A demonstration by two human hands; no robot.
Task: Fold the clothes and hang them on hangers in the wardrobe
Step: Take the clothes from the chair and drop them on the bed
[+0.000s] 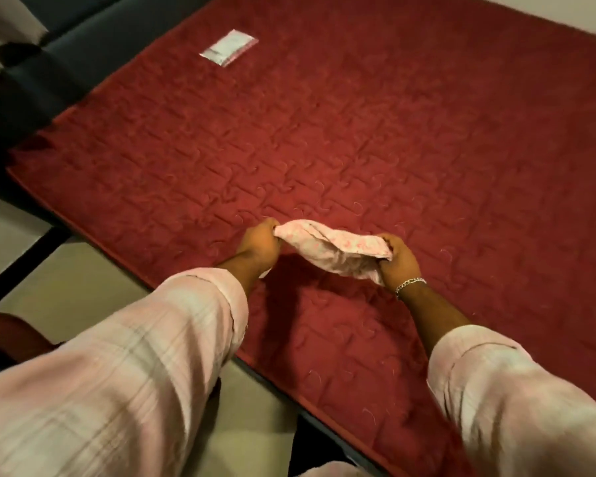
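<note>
Small bunched pink patterned garment (334, 251), stretched just above red quilt (358, 132)

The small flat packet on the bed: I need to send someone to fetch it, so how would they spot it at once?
Start from the big red quilted bed cover. Look to its far left corner, well away from the two hands holding the pink cloth at the near edge. The packet lies there alone: a small, pale, shiny rectangle, the only loose thing lying on the red surface.
</note>
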